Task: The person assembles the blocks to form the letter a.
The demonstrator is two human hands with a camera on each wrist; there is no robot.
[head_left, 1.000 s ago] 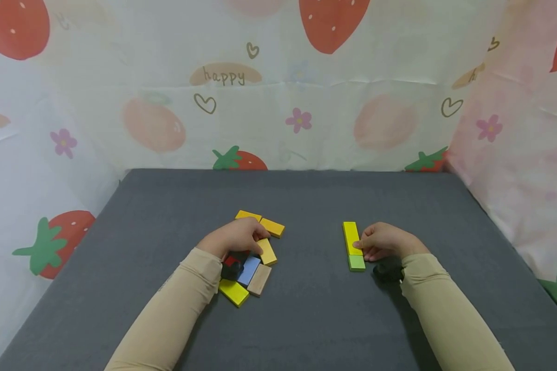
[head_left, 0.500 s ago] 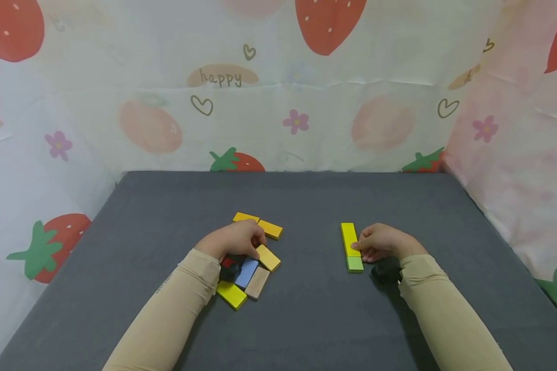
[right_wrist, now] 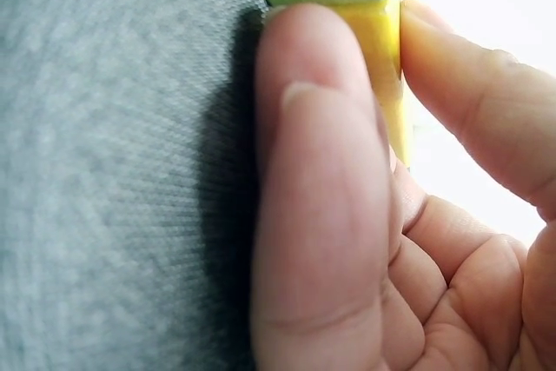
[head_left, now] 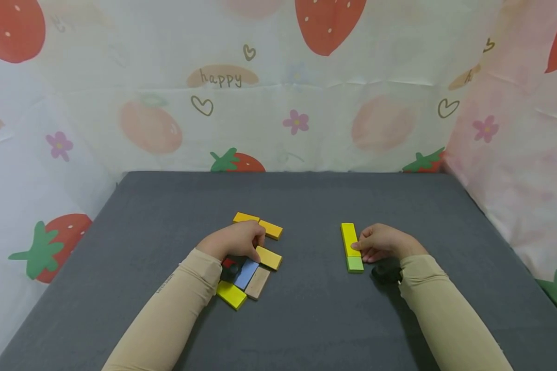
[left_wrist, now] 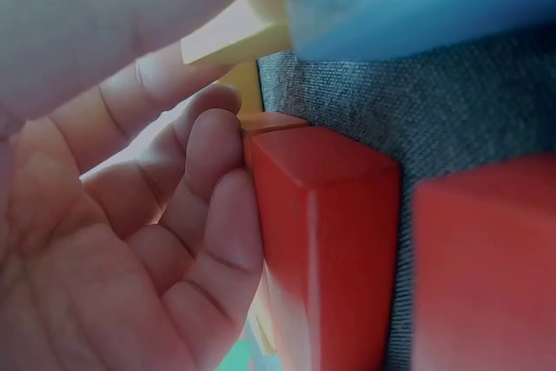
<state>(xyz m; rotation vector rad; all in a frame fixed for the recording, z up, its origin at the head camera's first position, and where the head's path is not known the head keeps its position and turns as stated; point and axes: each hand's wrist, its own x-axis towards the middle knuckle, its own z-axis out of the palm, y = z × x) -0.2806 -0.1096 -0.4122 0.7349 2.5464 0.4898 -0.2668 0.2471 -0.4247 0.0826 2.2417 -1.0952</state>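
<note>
With left hand, pinched one end of a pale yellow block between thumb and forefinger, and curled the remaining fingers beside a red block, seemingly touching it. Had another red block just beside that one, apart by a strip of cloth. Just beyond the left hand, had two amber blocks laid end to end. On the near side of that same hand, had a blue block with a wood-coloured block along its right edge, and a bright lemon block closer to the sleeve. With right hand, pinched a long yellow strip, setting the thumb on top and curled fingers against the side; could not tell whether single or joined from two. Had that strip just left of the right hand, with a green block butted against its near end. Rested all these on grey cloth beneath both hands
</note>
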